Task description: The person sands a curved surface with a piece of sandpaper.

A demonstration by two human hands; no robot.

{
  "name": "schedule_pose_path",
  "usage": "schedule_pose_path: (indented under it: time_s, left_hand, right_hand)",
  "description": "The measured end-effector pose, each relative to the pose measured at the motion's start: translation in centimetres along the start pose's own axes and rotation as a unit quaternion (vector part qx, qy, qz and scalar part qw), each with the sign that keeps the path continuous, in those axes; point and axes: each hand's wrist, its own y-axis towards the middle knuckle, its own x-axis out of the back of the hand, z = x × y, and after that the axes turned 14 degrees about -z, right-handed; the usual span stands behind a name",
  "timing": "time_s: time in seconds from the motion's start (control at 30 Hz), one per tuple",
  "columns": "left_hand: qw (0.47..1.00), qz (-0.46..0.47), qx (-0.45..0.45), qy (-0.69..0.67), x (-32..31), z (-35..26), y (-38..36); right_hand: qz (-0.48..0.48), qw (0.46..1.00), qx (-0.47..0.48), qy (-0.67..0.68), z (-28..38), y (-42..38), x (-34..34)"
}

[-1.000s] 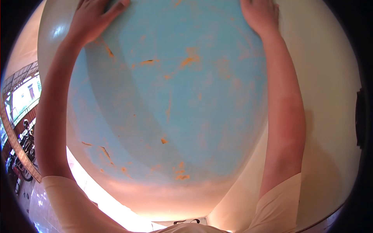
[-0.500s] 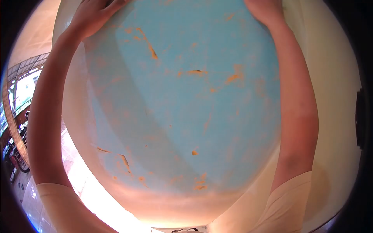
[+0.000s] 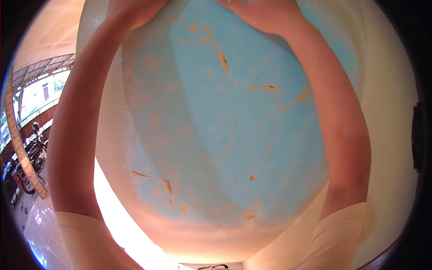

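Observation:
A wall (image 3: pixel 252 135) fills the middle of the head view, with a light blue painted area, orange-brown chipped spots and a darker shadow band down its left part. At the top edge, my left hand (image 3: pixel 137 12) is raised over the upper left of the blue area. My right hand (image 3: pixel 267 14) reaches in from the right, over the upper middle of the same surface. Most fingers of both hands are cut off by the frame, so any object in them is hidden. Whether either hand presses on the wall cannot be made out.
A cream wall (image 3: pixel 387 135) runs along the right side. On the far left are a parked motorcycle (image 3: pixel 31 157), a slanting wooden post (image 3: pixel 28 157) and a shiny tiled floor (image 3: pixel 42 229). A dark object (image 3: pixel 417 137) shows at the right edge.
My right hand has moved left, nearer to my left hand. My left hand sits farther right in the picture. The wall's chipped spots have shifted right as the view turned.

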Motion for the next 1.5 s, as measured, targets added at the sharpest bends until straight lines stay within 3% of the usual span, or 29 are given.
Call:
schedule_pose_path:
  time_s: [0.07, 0.13, 0.23, 0.27, 0.33, 0.37, 0.43, 0.57, 0.63, 0.73, 0.77, 0.83, 0.87, 0.93, 1.0, 1.1, 1.13, 1.2, 1.3, 1.33, 1.4, 1.5]
  left_hand:
    - [1.000, 0.004, -0.026, 0.005, -0.3, 0.7, -0.3]
    - [0.999, 0.003, -0.046, 0.007, -0.2, 2.2, -0.1]
    - [0.990, 0.052, -0.127, 0.021, 0.2, 5.2, 0.2]
    - [0.991, 0.045, -0.122, 0.025, 0.3, 5.6, 0.0]
    - [0.992, 0.036, -0.118, 0.033, 0.3, 6.4, 0.2]
    - [0.996, 0.001, -0.091, 0.007, -0.1, 6.5, 0.3]
    - [0.999, -0.040, -0.021, -0.019, -0.3, 6.3, -0.1]
    - [0.998, -0.052, 0.019, -0.018, 0.1, 5.9, -1.1]
    - [0.998, -0.060, 0.026, -0.015, 0.8, 5.4, -1.9]
    - [0.997, -0.069, -0.016, -0.029, 0.2, 7.0, -2.2]
    - [0.997, -0.070, -0.014, -0.030, 0.1, 7.4, -2.3]
    - [0.997, -0.068, -0.023, -0.040, 0.0, 7.6, -2.5]
    - [0.996, -0.070, -0.023, -0.041, -0.1, 7.8, -2.4]
    - [0.999, -0.037, 0.001, 0.006, -0.2, 8.0, -2.0]
    - [0.999, -0.046, -0.007, -0.013, 0.3, 7.6, -2.5]
    - [0.998, -0.052, -0.027, -0.026, 0.3, 7.8, -2.9]
    - [0.997, -0.056, -0.042, -0.018, 0.3, 7.9, -3.0]
    - [0.997, -0.053, -0.043, -0.020, 0.3, 8.2, -3.2]
    - [0.998, -0.039, -0.049, -0.020, 0.9, 8.5, -4.0]
    - [0.998, -0.032, -0.056, -0.019, 1.0, 8.6, -4.1]
    - [0.998, -0.026, -0.062, 0.003, 0.6, 9.6, -4.2]
    - [0.997, -0.016, -0.069, 0.028, 0.5, 10.1, -4.8]
  right_hand:
    - [0.018, 0.999, 0.037, 0.021, -0.6, 0.6, -0.8]
    - [0.010, 0.996, -0.079, -0.047, -3.1, 2.9, -2.6]
    - [-0.017, 0.991, -0.132, -0.021, 0.1, 2.4, -0.6]
    - [-0.018, 0.991, -0.131, -0.021, 1.0, 2.6, -1.0]
    - [-0.016, 0.999, -0.020, -0.035, 3.4, 2.8, -1.7]
    - [-0.012, 0.999, -0.021, -0.033, 4.9, 2.3, -1.8]
    - [0.010, 0.993, 0.094, 0.066, 8.6, 0.7, -0.4]
    - [0.018, 0.996, 0.066, 0.057, 5.2, 2.9, -1.2]
    - [-0.011, 0.997, -0.075, 0.007, 3.4, 3.8, -1.1]
    - [-0.030, 0.992, -0.118, -0.038, 6.3, 4.0, -1.6]
    - [-0.030, 0.992, -0.116, -0.039, 7.9, 3.4, -1.9]
    - [-0.043, 0.999, 0.030, 0.000, 10.9, 1.9, -1.7]
    - [-0.043, 0.999, 0.031, -0.002, 10.8, 1.9, -1.2]
    - [0.024, 0.993, 0.091, 0.078, 9.9, 2.0, -0.3]
    - [-0.020, 0.997, 0.062, 0.040, 8.1, 3.2, -2.1]
    - [-0.029, 0.996, -0.066, 0.053, 8.5, 3.6, -1.8]
    - [-0.029, 0.996, -0.064, 0.054, 9.4, 2.9, -2.3]
    - [-0.064, 0.996, 0.056, 0.018, 10.9, 1.8, -3.0]
    - [-0.046, 0.987, 0.140, 0.071, 10.1, 1.5, -1.7]
    - [-0.045, 0.987, 0.139, 0.073, 9.6, 2.1, -1.2]
    - [-0.033, 0.997, 0.006, 0.068, 8.2, 4.0, -1.0]
    - [-0.078, 0.996, 0.028, 0.032, 10.0, 3.1, -2.6]
